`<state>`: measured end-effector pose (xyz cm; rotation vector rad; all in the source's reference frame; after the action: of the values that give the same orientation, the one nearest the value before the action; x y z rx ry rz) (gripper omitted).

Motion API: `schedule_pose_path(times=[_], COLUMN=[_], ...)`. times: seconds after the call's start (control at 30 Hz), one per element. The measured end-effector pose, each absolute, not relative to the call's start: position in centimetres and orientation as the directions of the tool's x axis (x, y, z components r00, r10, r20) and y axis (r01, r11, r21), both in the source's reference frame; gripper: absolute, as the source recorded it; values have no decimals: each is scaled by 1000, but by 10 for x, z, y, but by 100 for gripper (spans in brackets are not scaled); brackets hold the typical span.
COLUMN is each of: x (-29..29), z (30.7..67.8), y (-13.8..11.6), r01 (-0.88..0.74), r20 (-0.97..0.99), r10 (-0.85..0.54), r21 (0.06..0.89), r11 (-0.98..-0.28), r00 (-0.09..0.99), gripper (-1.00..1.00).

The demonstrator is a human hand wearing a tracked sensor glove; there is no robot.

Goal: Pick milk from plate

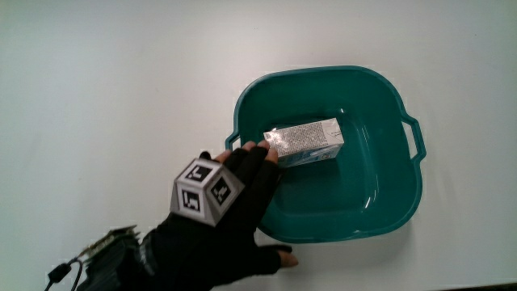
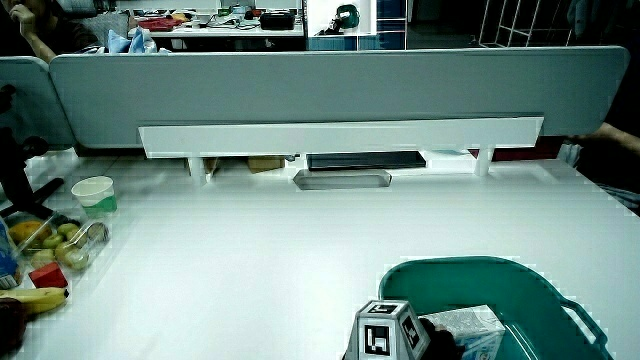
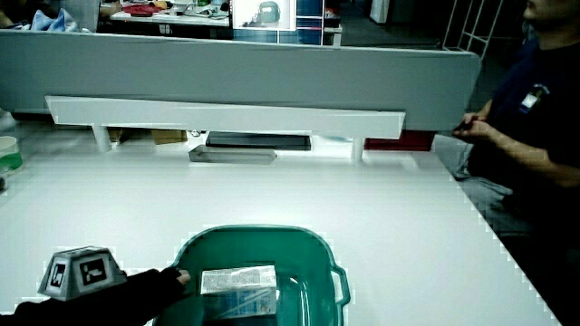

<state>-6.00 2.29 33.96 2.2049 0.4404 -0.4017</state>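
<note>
Nearest the person, the hand (image 1: 234, 212) lies low over the table (image 1: 113, 89) at the near rim of the teal basin (image 1: 323, 73), forearm stretched flat toward it. The patterned cube (image 1: 206, 192) sits on the back of the glove. The fingers (image 1: 257, 155) reach forward over the rim, their tips at the near end of the milk carton (image 1: 307, 139), and the thumb (image 1: 279, 259) is splayed away outside the basin. The grip is loose and closed on nothing.

The milk carton lies on its side on the basin floor, roughly in the middle, and the basin wall rises between the palm and the carton. In a side view the hand (image 3: 136, 288) shows the same flat reach, fingertips just short of the carton (image 3: 237, 280).

Well apart from the basin, at the table's edge in a side view, stand a paper cup (image 2: 94, 193) and some fruit (image 2: 40, 297). A low partition (image 2: 330, 90) closes the table farther off, with a shallow grey tray (image 2: 341, 179) at its foot.
</note>
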Motion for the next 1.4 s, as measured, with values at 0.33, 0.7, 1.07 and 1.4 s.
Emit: schedule_pose_path(times=[0.33,0.7,1.07,1.4], x=[-58,-36,-22,-17], z=[380,388,412,432], y=[-12,-39,-55,-59], r01=[388,424,406,400], r20=[-392,-446,-429,-429], r10=[147,128,109,89], r21=[656,666,696,723], r11=[-647,-614,-592,-563], r00=[908,886,896,899], gripper=[0,0,0,0])
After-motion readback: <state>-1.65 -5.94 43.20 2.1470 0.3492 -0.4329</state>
